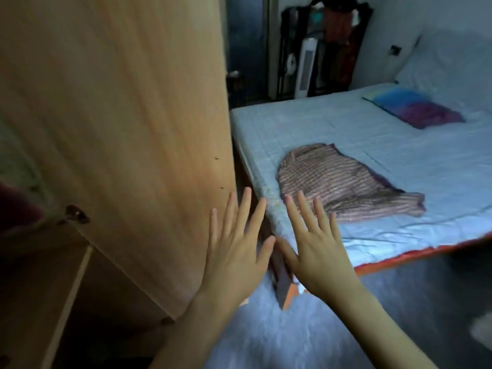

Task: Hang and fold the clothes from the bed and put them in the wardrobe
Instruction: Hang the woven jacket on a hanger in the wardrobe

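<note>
Head view: striped garment crumpled on bed; left hand, right hand splayed, empty.

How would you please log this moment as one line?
hands: left open, right open, both empty | striped garment on bed | wardrobe door open

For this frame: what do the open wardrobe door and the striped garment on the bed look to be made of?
Wardrobe door: wood or, as likely, wood-look laminate on board; light tan, matte, with long straight grain lines.
Striped garment: soft, thin fabric, possibly a knit; it lies limp and creased, with narrow pink-grey stripes. The blur leaves the weave open.
</note>
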`<state>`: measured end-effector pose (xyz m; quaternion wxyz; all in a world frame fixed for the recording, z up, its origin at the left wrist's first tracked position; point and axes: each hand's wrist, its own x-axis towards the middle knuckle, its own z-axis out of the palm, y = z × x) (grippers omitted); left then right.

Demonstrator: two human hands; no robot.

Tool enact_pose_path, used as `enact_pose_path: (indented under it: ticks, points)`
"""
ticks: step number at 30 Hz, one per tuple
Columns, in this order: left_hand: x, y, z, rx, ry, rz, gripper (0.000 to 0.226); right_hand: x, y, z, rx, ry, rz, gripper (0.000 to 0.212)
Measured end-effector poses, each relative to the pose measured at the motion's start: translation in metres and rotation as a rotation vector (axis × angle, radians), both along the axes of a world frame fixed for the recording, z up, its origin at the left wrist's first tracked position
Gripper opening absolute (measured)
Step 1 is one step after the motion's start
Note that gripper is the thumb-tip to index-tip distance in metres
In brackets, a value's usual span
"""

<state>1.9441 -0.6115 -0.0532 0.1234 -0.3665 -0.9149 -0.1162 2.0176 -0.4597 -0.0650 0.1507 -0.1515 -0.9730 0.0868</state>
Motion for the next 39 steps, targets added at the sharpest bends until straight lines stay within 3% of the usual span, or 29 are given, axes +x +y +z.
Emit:
enact_pose_path:
  ticks: [10,20,29,34,39]
  points:
    - [0.056,0.226,-0.016,0.014,-0.013,-0.299,0.067,0.107,0.207,-0.001,0.041,-0.028,-0.359,0.079]
    - [0.069,0.346,-0.038,-0.09,-0.017,-0.451,0.07,0.141,0.302,-0.002,0.015,-0.034,-0.533,0.082]
    - [0.03,0.413,-0.054,-0.168,-0.091,-0.48,0.07,0.105,0.364,-0.021,-0.048,-0.065,-0.559,0.085]
    - [-0.024,0.455,-0.05,-0.155,-0.146,-0.427,0.079,0.054,0.412,-0.016,-0.035,-0.09,-0.525,0.083]
    - [-0.082,0.494,-0.047,-0.093,-0.153,-0.328,0.072,-0.013,0.465,-0.001,0.009,-0.131,-0.461,0.083]
